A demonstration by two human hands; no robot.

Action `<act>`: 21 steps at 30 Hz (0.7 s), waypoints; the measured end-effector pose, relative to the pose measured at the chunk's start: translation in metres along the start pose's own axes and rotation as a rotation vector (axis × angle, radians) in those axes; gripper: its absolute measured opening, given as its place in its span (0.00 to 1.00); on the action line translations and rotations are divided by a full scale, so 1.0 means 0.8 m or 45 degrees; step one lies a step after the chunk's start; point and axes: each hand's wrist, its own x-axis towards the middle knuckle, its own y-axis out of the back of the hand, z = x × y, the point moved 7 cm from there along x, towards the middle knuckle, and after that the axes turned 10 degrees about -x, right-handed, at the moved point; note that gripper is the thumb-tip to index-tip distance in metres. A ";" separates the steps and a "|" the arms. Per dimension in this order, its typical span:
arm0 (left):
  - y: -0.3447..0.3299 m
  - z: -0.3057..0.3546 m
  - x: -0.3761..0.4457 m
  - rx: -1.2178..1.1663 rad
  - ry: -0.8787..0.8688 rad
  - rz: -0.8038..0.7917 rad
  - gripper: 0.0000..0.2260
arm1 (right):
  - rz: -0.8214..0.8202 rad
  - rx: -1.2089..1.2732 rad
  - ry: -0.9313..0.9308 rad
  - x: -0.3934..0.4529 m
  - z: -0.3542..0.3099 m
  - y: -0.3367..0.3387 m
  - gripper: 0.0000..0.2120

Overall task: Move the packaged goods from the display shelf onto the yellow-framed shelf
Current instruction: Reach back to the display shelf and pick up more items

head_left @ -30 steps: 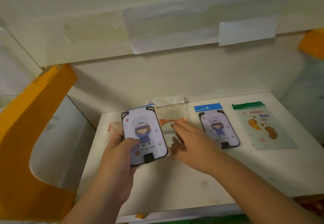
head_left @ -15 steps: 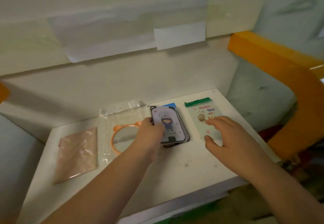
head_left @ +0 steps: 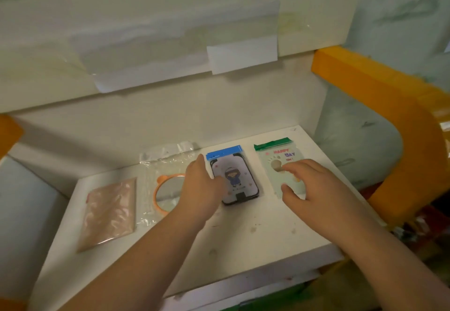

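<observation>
White shelf [head_left: 243, 242], yellow frame [head_left: 394, 106] at its right end. Since half a second ago: left hand [head_left: 202, 189] has let go of the card pack [head_left: 235, 176], which now lies flat with its blue header toward the back wall; fingers loosely extended, thumb side just touching the pack's left edge, nothing held. Right hand [head_left: 314, 189] stays over the green-topped bag [head_left: 280, 164], fingers bent, tips and thumb on its lower half; whether it pinches the bag cannot be told.

Left of left hand: pink sachet [head_left: 109, 213] well apart, near the shelf's left edge; mirror [head_left: 168, 193] in a clear bag, partly under the wrist. Between the hands: card pack, narrow gap to the bag. Bare shelf lies before both hands to the front edge. Back wall stands close behind the goods; upper shelf overhangs.
</observation>
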 end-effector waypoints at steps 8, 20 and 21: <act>0.101 0.019 -0.042 0.881 -0.523 0.304 0.24 | -0.012 0.015 0.154 0.039 -0.075 -0.015 0.17; 0.305 -0.014 -0.157 0.990 -0.465 0.667 0.27 | -0.122 0.184 0.597 0.043 -0.323 -0.066 0.20; 0.328 -0.020 -0.169 0.964 -0.459 0.713 0.27 | -0.122 0.186 0.646 0.034 -0.349 -0.067 0.21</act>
